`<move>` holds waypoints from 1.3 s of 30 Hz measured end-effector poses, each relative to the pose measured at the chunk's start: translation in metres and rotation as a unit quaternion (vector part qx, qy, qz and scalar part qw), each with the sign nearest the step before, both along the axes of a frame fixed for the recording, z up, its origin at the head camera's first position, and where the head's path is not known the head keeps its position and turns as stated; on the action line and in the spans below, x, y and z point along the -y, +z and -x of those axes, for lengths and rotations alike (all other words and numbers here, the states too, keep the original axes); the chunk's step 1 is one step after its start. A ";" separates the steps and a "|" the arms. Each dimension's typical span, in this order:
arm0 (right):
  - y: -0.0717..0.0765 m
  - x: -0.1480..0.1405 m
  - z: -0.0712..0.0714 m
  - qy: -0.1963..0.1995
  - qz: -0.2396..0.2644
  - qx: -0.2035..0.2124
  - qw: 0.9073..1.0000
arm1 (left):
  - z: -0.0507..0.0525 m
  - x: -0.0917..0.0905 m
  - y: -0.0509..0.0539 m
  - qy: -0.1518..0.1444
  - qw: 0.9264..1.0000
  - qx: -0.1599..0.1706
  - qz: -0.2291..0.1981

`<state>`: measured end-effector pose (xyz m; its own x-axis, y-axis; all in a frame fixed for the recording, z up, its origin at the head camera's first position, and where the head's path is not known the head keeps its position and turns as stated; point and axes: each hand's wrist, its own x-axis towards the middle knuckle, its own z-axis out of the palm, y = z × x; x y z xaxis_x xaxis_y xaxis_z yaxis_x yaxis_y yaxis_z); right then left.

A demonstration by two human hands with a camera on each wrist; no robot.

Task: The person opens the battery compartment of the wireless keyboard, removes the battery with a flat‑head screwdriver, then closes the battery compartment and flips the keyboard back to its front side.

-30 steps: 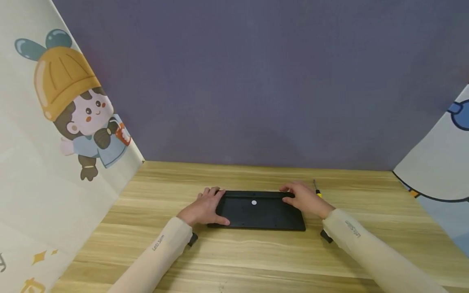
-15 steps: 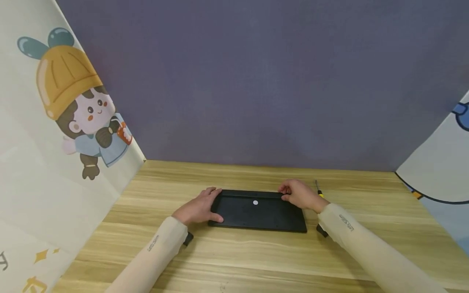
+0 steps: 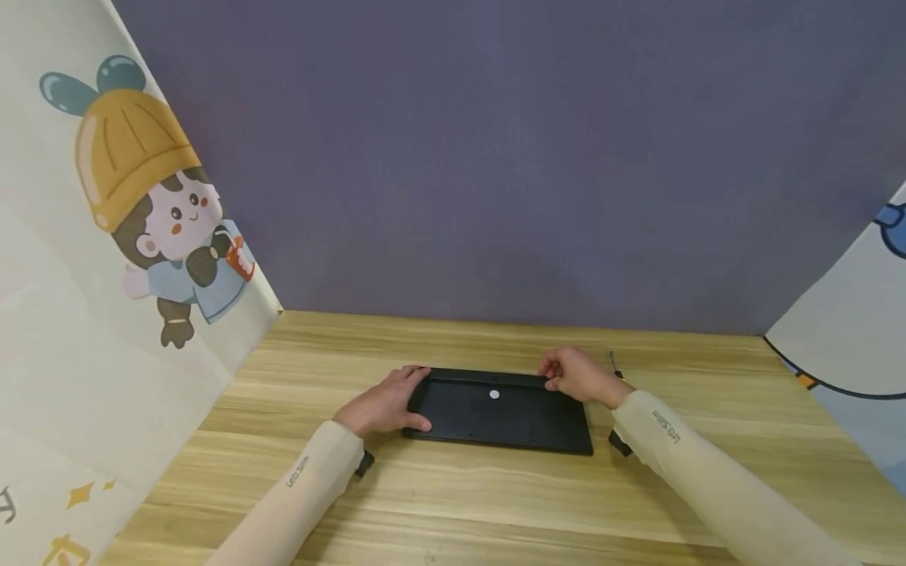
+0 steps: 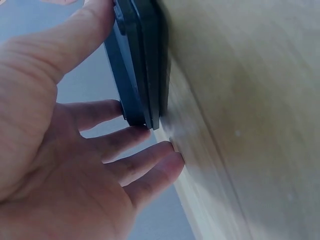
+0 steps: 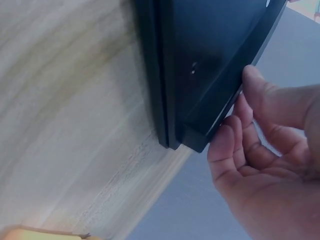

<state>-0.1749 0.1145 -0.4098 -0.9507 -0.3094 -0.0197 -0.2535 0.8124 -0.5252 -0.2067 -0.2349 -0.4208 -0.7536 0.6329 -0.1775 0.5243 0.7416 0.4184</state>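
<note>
A flat black panel (image 3: 488, 417) with a round white sticker lies on the wooden table, a raised bar along its far edge. My left hand (image 3: 382, 405) grips its left end, thumb on the near left part and fingers at the far left corner. In the left wrist view the left hand (image 4: 75, 145) spans the end of the panel (image 4: 137, 65), two fingertips touching the table. At the far right corner my right hand (image 3: 580, 376) pinches the raised bar; the right wrist view shows the right hand (image 5: 270, 140) with curled fingers and thumb against the bar (image 5: 215, 105).
Beyond the right hand lies a screwdriver (image 3: 614, 363), partly hidden by that hand. A purple-grey wall (image 3: 495, 157) rises behind the table (image 3: 453, 503). Printed cartoon panels stand at left (image 3: 233, 346) and right.
Compared with a second ago, the left thumb has shifted left along the panel and the right fingers have curled closer on the raised bar. The panel has barely moved.
</note>
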 end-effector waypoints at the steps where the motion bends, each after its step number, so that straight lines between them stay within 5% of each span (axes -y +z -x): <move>1: 0.000 -0.002 0.001 0.005 0.000 0.001 1.000 | 0.000 -0.001 0.001 0.002 1.000 0.000 0.002; 10: -0.001 -0.016 0.012 0.041 0.003 0.003 0.999 | -0.003 -0.010 0.006 0.004 1.000 0.009 -0.001; 39: 0.005 -0.030 0.030 0.047 0.009 0.030 0.998 | 0.001 -0.024 0.009 0.029 0.999 0.016 -0.001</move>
<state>-0.2052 0.1447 -0.4046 -0.9149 -0.3976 -0.0696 -0.2950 0.7765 -0.5568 -0.2081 -0.2108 -0.4118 -0.7833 0.5884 -0.2005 0.4663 0.7694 0.4366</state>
